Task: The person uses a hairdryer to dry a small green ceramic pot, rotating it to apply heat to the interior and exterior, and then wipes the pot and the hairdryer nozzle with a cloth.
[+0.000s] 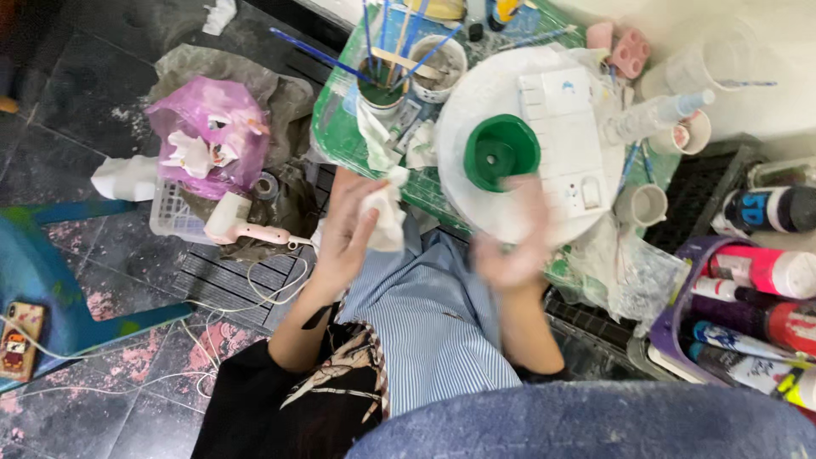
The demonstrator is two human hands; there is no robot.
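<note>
Two hands up over lap. Left hand (344, 234) pinching crumpled white tissue (384, 217), wad just right of palm, touching fingers. Right hand (514, 246) blurred, empty, fingers look loosely spread. Risk imo: right hand swings near green cup (501, 151) on white round tray (476, 110), could knock it; tissue might snag brush jar (381, 89) just beyond.

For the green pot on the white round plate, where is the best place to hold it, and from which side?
Probably by the rim of the green pot, from above. It stands upright with its mouth open upward, and the rim is clear. The right hand is nearest, just below it; the left hand holds a white tissue.
</note>
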